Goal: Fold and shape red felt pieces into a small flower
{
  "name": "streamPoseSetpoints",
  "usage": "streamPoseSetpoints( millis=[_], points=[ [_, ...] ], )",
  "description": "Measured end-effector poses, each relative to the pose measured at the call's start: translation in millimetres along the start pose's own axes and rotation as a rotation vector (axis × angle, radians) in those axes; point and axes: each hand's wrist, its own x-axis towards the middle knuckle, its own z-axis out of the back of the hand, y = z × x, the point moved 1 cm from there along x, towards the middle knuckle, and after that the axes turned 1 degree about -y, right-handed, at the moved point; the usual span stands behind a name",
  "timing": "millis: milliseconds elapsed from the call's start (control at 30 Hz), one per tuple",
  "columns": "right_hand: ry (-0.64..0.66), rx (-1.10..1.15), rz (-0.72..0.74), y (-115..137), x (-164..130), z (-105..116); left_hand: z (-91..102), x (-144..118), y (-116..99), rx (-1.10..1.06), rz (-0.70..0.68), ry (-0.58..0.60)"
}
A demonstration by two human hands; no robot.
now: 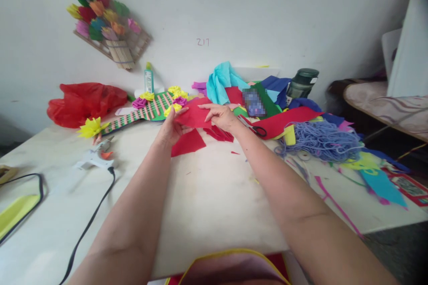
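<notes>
**Red paper piece held in both hands at the far middle of the tabletop**

Head view. My left hand [172, 128] and right hand [222, 116] meet over the far middle of the tabletop [207, 205], each pinching the same red paper piece [194, 117]. The left grip is pressed on its lower left edge, thumb on top. The right grip lies across its upper right edge, fingers flat and extended, thumb underneath as far as I can tell. The piece is lifted slightly at the front, clear of a second red piece [187, 143] lying flat on the tabletop just below it. More red offcuts [219, 133] lie just beside my right hand.

Handling judgement: the sheet looks thin and very light, soft enough to crease or tear under a hard pull. It should be taken at the edges with fingertip pressure only, both sides supported so it does not droop.

Surroundings: scissors [254, 128] lie near my right wrist. A glue gun [93, 159] with black cord [90, 222] sits well to the left. A striped panel with paper flowers [147, 109] lies beyond my left hand, a red plastic bag [83, 100] farther left. Blue yarn [321, 140] and coloured paper scraps are heaped at right.
</notes>
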Motion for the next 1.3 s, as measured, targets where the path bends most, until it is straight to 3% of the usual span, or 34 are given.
streamPoseSetpoints(
  millis=[200,400,767,967,1067,1200,1300],
  points=[
    [0.012,-0.008,0.000,-1,-1,1,0.7,1,5,0.000,-0.055,-0.047],
    [0.003,0.084,-0.052,-3,-1,0,-0.4,-1,7,0.029,-0.177,-0.001],
    [-0.041,0.193,-0.114,-5,-3,3,-10.4,-6,5,0.054,-0.246,0.136],
    [-0.258,0.471,-0.361,-4,-2,9,-9.1,-1,9,0.018,-0.293,0.141],
    [-0.252,0.563,-0.478,-3,-3,9,-10.8,0,10,-0.008,-0.295,0.138],
    [-0.150,0.477,-0.557,-8,-6,3,-16.0,-2,10,-0.030,-0.304,0.124],
    [-0.151,0.334,-0.505,-15,-5,1,-16.3,-2,11,-0.021,-0.310,0.119]
  ],
)
